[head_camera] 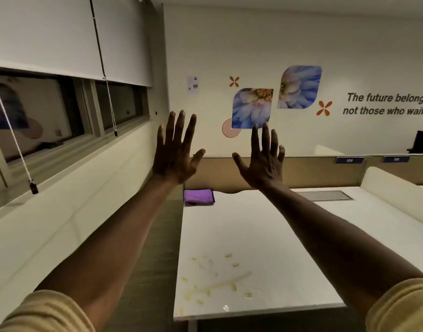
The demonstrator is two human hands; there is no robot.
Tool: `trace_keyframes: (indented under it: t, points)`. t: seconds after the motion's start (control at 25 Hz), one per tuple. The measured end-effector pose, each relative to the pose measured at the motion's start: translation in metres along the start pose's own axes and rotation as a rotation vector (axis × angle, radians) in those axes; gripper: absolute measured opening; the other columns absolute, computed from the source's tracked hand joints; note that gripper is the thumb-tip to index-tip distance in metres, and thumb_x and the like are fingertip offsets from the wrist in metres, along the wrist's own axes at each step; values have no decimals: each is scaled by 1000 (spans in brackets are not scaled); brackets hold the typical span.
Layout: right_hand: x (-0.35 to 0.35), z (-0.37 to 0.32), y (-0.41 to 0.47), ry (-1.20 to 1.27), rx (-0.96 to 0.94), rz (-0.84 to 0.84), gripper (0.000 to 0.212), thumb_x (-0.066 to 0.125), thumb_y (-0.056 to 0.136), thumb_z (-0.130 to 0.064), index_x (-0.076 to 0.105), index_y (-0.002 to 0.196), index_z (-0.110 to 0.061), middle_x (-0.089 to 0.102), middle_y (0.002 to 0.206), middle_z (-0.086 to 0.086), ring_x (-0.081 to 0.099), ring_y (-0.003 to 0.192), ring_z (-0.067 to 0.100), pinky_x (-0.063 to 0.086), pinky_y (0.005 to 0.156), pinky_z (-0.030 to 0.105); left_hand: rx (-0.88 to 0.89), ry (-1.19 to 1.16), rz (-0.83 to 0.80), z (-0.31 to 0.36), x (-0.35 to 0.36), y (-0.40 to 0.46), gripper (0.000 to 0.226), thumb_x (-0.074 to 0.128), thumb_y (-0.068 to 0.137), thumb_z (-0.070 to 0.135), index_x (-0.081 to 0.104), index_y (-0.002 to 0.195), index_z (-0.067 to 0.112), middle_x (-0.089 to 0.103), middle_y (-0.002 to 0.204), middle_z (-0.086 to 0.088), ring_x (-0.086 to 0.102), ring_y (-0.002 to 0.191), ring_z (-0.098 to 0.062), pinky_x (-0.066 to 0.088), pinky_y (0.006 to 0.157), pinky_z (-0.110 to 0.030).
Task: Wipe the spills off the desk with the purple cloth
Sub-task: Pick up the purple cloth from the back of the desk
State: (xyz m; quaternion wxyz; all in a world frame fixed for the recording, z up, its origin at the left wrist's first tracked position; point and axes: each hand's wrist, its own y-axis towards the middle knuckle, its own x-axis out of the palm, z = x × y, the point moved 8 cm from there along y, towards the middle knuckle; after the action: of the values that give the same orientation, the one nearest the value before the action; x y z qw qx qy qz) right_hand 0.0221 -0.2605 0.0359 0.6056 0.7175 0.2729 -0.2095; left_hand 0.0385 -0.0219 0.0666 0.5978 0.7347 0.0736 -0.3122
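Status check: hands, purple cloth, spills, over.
Left hand and right hand raised, open, empty. Purple cloth folded, far left desk corner. Spills unwiped near front edge. Nothing in the way.

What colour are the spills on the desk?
Pale yellowish, seen in the head view: the spills lie near the desk's front edge.

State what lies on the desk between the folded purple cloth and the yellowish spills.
Nothing: the head view shows only bare white desk between the purple cloth and the spills.
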Motion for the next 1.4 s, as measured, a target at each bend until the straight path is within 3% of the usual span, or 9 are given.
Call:
trace_keyframes:
  t: [0.28,0.52,0.72,0.96,1.4]
  points:
    - [61,0,-69,55,28,-143,94,34,91,-76,-5,163,-29,-5,174,3,2,160,32,24,120,61,40,-12,-124,8,45,-60,91,44,97,61,-4,164,23,-1,172,-12,1,158,-34,20,121,-63]
    - [106,-7,-134,130,155,-256,92,31,92,-77,-8,162,-30,-6,173,-1,0,160,31,22,120,63,-6,-86,-242,7,82,-121,89,38,96,62,-5,164,23,-6,172,-10,-5,159,-31,12,125,-59]
    - [137,-14,-186,124,184,-375,91,26,93,-77,-17,160,-33,-13,173,0,-5,160,31,16,123,61,-28,-81,-347,0,107,-176,87,35,96,64,-3,164,23,-1,172,-11,-2,159,-32,13,124,-58]
    - [170,-26,-240,134,212,-492,91,26,94,-77,-22,158,-34,-23,171,-3,-14,159,29,9,124,60,-12,-74,-473,-30,122,-235,88,45,96,57,3,164,22,4,172,-11,0,159,-31,13,124,-57]
    - [220,-33,-282,123,259,-564,91,27,95,-77,-21,159,-35,-19,172,-1,-12,159,29,13,126,59,-56,-151,-664,-59,168,-278,89,45,98,60,-3,164,24,2,172,-10,-3,158,-31,9,126,-55]
